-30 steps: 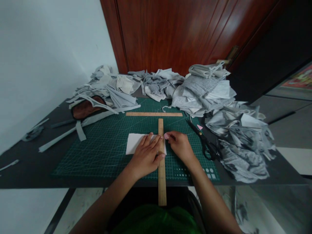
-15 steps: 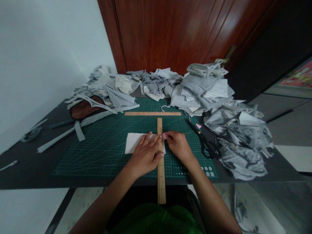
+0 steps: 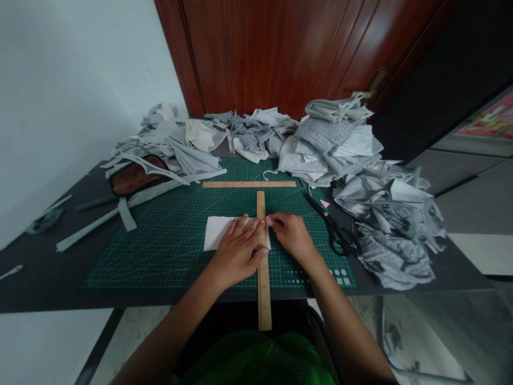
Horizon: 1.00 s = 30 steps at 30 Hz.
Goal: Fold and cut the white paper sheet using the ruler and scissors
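Observation:
My left hand (image 3: 236, 252) lies flat with its fingers spread, pressing on a white piece of cloth (image 3: 215, 231) and on a wooden ruler (image 3: 263, 289). That ruler crosses the cloth near its right end and sticks out past the table's front edge. Beside the ruler's right edge, my right hand (image 3: 293, 234) pinches a small pink piece of tailor's chalk (image 3: 269, 220), partly hidden by the fingers. Cloth and ruler rest on a green cutting mat (image 3: 160, 240).
A second wooden ruler (image 3: 248, 184) lies crosswise farther back. Black scissors (image 3: 334, 230) and another pink chalk piece (image 3: 324, 203) are to the right. Grey fabric piles (image 3: 332, 141) line the back and right side. A brown, dark-edged piece (image 3: 136, 177) lies among scraps at left.
The whole view has shifted slightly. Both hands keep nearly the same place on the cloth and ruler, with the chalk still at the ruler's right edge.

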Tool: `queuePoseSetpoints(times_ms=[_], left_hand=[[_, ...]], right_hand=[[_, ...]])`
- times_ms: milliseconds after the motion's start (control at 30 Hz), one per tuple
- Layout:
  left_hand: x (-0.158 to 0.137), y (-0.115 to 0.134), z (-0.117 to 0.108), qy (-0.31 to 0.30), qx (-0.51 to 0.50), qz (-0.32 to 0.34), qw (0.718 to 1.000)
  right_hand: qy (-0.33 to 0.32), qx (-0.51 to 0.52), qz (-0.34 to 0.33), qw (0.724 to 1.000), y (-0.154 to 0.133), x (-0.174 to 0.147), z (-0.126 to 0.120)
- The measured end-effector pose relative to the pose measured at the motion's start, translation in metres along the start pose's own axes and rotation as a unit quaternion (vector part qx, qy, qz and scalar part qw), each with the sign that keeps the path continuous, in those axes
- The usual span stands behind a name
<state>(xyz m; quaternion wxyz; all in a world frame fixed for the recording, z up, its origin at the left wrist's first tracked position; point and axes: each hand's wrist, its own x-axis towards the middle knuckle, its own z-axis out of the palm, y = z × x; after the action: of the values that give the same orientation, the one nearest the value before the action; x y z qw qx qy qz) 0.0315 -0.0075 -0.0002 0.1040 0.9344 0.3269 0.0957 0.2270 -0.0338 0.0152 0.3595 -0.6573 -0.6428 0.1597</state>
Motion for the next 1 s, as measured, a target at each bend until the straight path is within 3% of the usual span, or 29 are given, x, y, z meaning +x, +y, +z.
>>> queuePoseSetpoints(times_ms=[1000], left_hand=[[-0.002, -0.001, 0.001, 0.02, -0.012, 0.01, 1.0]], right_hand=[[-0.028, 0.043, 0.001, 0.999, -0.002, -0.013, -0.001]])
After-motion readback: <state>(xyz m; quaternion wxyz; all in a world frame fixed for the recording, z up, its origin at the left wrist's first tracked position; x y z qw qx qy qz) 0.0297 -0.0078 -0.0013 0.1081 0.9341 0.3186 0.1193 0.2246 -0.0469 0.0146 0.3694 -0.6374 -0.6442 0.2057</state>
